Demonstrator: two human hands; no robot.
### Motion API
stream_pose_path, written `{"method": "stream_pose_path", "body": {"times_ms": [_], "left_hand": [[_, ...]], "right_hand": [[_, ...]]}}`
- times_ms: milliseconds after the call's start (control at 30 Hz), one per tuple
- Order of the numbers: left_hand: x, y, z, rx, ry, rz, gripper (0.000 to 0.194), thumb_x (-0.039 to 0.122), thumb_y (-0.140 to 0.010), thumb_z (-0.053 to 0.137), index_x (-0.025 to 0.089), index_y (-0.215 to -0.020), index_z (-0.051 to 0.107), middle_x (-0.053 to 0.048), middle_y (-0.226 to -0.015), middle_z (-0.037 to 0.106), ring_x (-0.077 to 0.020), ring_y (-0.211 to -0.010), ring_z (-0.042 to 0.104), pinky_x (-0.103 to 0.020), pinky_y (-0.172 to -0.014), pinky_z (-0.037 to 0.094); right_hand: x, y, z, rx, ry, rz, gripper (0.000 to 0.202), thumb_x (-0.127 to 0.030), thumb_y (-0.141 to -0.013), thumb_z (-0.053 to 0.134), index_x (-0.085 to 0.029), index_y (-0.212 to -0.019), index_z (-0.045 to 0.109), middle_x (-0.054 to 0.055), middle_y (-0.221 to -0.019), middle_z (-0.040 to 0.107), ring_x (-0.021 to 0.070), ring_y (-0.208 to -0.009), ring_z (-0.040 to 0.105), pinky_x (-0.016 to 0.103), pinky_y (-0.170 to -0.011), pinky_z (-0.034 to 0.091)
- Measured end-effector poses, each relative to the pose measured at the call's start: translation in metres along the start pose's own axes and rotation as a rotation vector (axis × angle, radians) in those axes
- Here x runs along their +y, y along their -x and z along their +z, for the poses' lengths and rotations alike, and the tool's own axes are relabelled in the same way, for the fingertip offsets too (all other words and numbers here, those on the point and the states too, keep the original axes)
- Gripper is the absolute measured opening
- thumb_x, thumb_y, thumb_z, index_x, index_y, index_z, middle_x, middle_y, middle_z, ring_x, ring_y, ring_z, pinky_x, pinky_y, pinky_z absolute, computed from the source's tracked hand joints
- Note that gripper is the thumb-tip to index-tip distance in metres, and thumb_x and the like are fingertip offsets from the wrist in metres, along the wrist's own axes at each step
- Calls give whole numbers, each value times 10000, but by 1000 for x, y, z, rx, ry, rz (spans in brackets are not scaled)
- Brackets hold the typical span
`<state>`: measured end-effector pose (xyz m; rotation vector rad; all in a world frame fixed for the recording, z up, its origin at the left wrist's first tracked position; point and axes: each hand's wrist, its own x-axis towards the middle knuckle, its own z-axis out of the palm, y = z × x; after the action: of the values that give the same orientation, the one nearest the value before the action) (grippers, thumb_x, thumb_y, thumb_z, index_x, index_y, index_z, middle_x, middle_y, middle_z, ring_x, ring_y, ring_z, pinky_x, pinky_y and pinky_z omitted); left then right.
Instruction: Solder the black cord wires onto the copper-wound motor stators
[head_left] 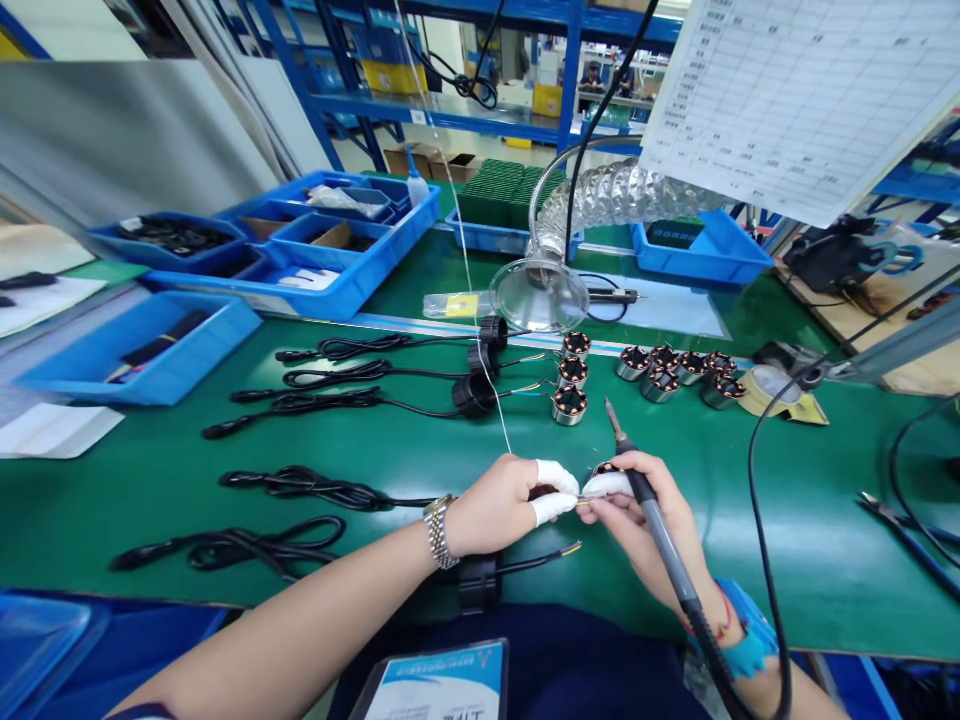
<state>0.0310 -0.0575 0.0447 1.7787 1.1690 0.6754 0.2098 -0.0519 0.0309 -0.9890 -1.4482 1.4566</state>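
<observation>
My left hand (504, 503), with white covers on thumb and forefinger, is closed in a pinch on the thin wires (584, 501) of a black cable (409, 501). My right hand (664, 515) grips a soldering iron (664, 535), its tip pointing up and away. The right fingertips, one white-covered, also meet at the wires. Just behind them a copper-wound motor stator (602, 468) is mostly hidden. A thin solder strand (487, 370) hangs down to my left hand. Below, another cable with bare wire ends (571, 549) comes from a black round cap (478, 583).
Three stators (570, 404) stand beside capped cables (472, 395); several more stators (661, 383) are to the right. A clear fume hood (540, 297) hangs behind. Blue bins (142, 385) line the left. Pliers (900, 525) lie right, near the iron's looping cord (754, 480).
</observation>
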Motion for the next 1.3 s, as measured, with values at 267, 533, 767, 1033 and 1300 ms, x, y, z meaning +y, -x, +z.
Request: {"method": "stream_pose_path", "body": {"times_ms": [267,533,767,1033,1300], "left_hand": [[2,-4,-6,-108,-50,38,207,232,-816,460,142,-752,634,17,-637,595,-87,-596,513,-173,-589,379],[0,-4,-2,-68,34,-55,234,277,-822,433,136,-797,618,5,-599,575,-86,-534,485,-182,-527,368],[-3,-8,-4,-60,104,-115,223,270,-789,464,123,-680,592,9,-597,536,-89,-561,449,-188,-549,366],[1,-9,-6,-97,146,-139,180,253,-764,494,127,-701,605,8,-619,547,-101,-597,473,-199,-598,390],[1,-9,-9,-110,199,-167,150,212,-747,506,126,-714,624,-2,-632,582,-108,-614,502,-208,-615,397]], "right_hand": [[3,-2,0,27,94,-44,349,-202,-739,612,-235,-1014,400,-7,-770,626,125,-623,634,285,-637,558],[3,-2,1,22,117,-25,341,-213,-746,587,-224,-1019,382,1,-744,614,126,-632,628,234,-574,538],[0,1,-9,81,532,-298,330,-182,-742,590,-234,-1034,447,28,-866,618,123,-674,606,256,-647,516],[-6,-9,-12,17,640,-379,236,-200,-790,525,-227,-1016,466,22,-819,620,123,-688,607,232,-649,496],[-2,-10,-9,-1,410,-191,289,-206,-769,554,-226,-1030,433,11,-806,621,116,-695,607,225,-648,497]]}}
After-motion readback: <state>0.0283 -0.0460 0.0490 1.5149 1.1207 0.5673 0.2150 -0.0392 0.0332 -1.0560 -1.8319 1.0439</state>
